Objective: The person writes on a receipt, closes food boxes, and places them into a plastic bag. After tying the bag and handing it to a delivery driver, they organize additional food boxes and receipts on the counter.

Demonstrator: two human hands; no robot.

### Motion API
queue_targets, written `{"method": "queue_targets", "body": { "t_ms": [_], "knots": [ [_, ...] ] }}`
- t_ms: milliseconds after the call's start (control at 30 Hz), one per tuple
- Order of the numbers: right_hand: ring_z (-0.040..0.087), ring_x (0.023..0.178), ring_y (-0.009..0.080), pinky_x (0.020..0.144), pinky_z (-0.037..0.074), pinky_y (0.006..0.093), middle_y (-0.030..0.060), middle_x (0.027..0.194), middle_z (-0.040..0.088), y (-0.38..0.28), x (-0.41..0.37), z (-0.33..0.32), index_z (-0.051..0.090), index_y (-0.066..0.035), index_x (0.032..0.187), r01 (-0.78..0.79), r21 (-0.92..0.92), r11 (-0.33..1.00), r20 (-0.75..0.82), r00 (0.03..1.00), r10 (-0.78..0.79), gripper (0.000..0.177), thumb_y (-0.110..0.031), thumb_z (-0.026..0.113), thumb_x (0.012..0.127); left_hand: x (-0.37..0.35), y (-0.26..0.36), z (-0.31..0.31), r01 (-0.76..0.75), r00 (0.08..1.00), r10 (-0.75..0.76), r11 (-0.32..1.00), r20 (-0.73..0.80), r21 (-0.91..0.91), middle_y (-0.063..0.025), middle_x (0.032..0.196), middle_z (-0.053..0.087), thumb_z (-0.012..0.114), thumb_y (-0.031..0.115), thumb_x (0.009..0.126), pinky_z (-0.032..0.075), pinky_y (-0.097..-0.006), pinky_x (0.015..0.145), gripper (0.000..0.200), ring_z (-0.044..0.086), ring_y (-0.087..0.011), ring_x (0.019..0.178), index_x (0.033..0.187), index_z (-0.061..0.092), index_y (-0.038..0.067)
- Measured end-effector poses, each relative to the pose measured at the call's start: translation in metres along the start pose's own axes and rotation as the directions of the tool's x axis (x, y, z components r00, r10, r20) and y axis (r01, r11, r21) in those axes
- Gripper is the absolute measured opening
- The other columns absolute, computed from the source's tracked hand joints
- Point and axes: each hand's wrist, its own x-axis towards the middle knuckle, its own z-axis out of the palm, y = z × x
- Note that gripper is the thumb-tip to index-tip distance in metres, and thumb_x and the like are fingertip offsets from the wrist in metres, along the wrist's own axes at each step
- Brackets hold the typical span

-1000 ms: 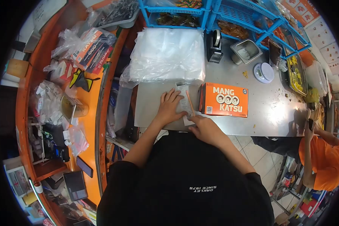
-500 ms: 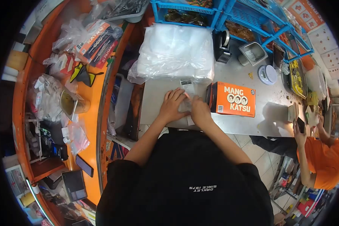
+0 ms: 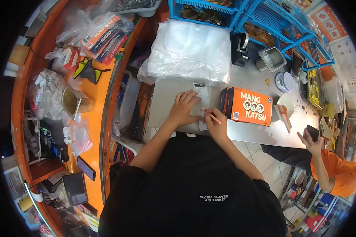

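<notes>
1. Your right hand (image 3: 216,125) is nearest you, at the front edge of the table (image 3: 253,136). Its fingers pinch a thin orange pen (image 3: 210,115), and the pen's far end lies over the receipt.
2. Your left hand (image 3: 184,107) lies palm down just to the left, fingers spread. It presses on the receipt's left side and on the pale sheet (image 3: 164,102) under it.
3. The receipt (image 3: 203,94) is a narrow white strip lying flat between your two hands. It runs from the front edge away from you, and its far end reaches the foot of the bags.
4. The sheet lies flat on the steel table, mostly to the left of your left hand.
5. The orange box (image 3: 255,106), printed MANG KATSU, lies just right of the receipt and near your right hand. You cannot tell whether the hand touches it.
6. Off to your right, a co-worker's hand (image 3: 309,141) on an orange-sleeved arm holds a dark phone (image 3: 312,132), well apart from your hands.
7. Beyond the receipt sits a thick pile of clear bags (image 3: 190,51).
8. To the right of the bags stand a black tape dispenser (image 3: 240,49), a steel tin (image 3: 272,58) and a round scale (image 3: 284,81).
9. Farthest off, blue baskets (image 3: 209,8) line the back.
</notes>
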Motion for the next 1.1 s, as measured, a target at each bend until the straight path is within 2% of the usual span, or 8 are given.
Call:
{"method": "queue_targets", "body": {
  "t_ms": [167,233,400,533,567,633,800,1100],
  "knots": [
    [0.067,0.074,0.0251,0.064,0.052,0.0341,0.0178,0.083,0.064,0.011,0.0,0.0,0.059,0.003,0.093,-0.109,0.021,0.994,0.021,0.994,0.108,0.011,-0.004,0.055,0.087,-0.002,-0.005,0.001,-0.015,1.0,0.015,1.0,0.005,0.008,-0.0092,0.13,0.049,0.082,0.042,0.059,0.025,-0.0482,0.108,0.068,0.038,-0.0289,0.131,0.115,0.058,0.01],
    [0.064,0.077,0.0342,0.067,0.051,0.0388,0.0207,0.086,0.061,0.025,0.002,0.003,0.057,0.003,0.093,0.295,-0.356,0.887,-0.008,0.948,-0.318,0.012,-0.004,0.056,0.083,0.002,-0.004,0.005,-0.021,1.0,0.021,1.0,0.018,0.017,-0.0098,0.13,0.05,0.082,0.041,0.058,0.026,-0.049,0.107,0.069,0.039,-0.0296,0.131,0.115,0.058,0.01],
    [0.058,0.074,0.0374,0.065,0.048,0.0444,0.0179,0.079,0.055,-0.026,-0.01,-0.019,0.056,0.001,0.095,0.261,-0.287,0.922,-0.03,0.959,-0.281,0.017,0.0,0.058,0.079,0.001,-0.006,0.011,-0.063,0.998,0.063,0.996,-0.002,0.057,-0.0114,0.13,0.051,0.082,0.04,0.058,0.027,-0.0492,0.106,0.069,0.04,-0.0313,0.129,0.114,0.059,0.008],
    [0.06,0.079,0.0325,0.064,0.051,0.0378,0.0158,0.088,0.061,-0.062,-0.016,-0.073,0.056,0.002,0.09,0.61,-0.351,0.711,-0.127,0.721,-0.681,0.012,-0.002,0.057,0.079,0.003,0.006,0.007,-0.037,0.999,0.038,0.997,-0.011,0.064,-0.0123,0.13,0.051,0.082,0.039,0.058,0.027,-0.0487,0.106,0.068,0.04,-0.0324,0.128,0.114,0.059,0.008],
    [0.061,0.078,0.032,0.063,0.051,0.0351,0.0155,0.091,0.062,-0.046,-0.021,-0.089,0.057,0.004,0.091,0.476,-0.288,0.831,-0.301,0.779,-0.55,0.011,-0.002,0.053,0.082,0.003,0.006,0.007,-0.049,0.999,0.049,0.997,-0.007,0.064,-0.0123,0.13,0.051,0.082,0.039,0.058,0.027,-0.0487,0.106,0.068,0.04,-0.0324,0.128,0.114,0.059,0.008],
    [0.056,0.081,0.0309,0.071,0.046,0.0407,0.015,0.091,0.061,-0.046,-0.019,-0.14,0.059,0.002,0.112,0.24,-0.412,0.879,-0.683,0.558,-0.472,0.027,-0.001,0.05,0.087,0.003,0.004,0.008,-0.037,0.999,0.037,0.998,0.001,0.056,-0.0128,0.129,0.05,0.083,0.038,0.058,0.027,-0.0483,0.106,0.067,0.04,-0.0327,0.129,0.113,0.059,0.008],
    [0.045,0.092,0.033,0.085,0.038,0.0424,0.0163,0.099,0.054,-0.008,-0.026,-0.214,0.052,-0.001,0.121,-0.35,-0.564,0.748,-0.717,0.657,-0.233,0.039,0.0,0.058,0.082,0.005,0.008,0.007,-0.015,0.999,0.013,0.998,0.032,0.067,-0.0129,0.13,0.049,0.083,0.035,0.058,0.026,-0.0488,0.105,0.067,0.039,-0.034,0.128,0.114,0.057,0.008],
    [0.046,0.086,0.0306,0.078,0.038,0.0394,0.0128,0.092,0.055,0.041,-0.061,-0.221,0.057,-0.004,0.101,-0.229,-0.501,0.835,-0.702,0.671,-0.237,0.028,0.003,0.062,0.075,0.017,0.015,0.014,-0.093,0.993,0.085,0.989,0.078,0.113,-0.0139,0.131,0.05,0.08,0.03,0.062,0.029,-0.0487,0.103,0.062,0.042,-0.0344,0.126,0.115,0.057,0.008]
  ]
}}
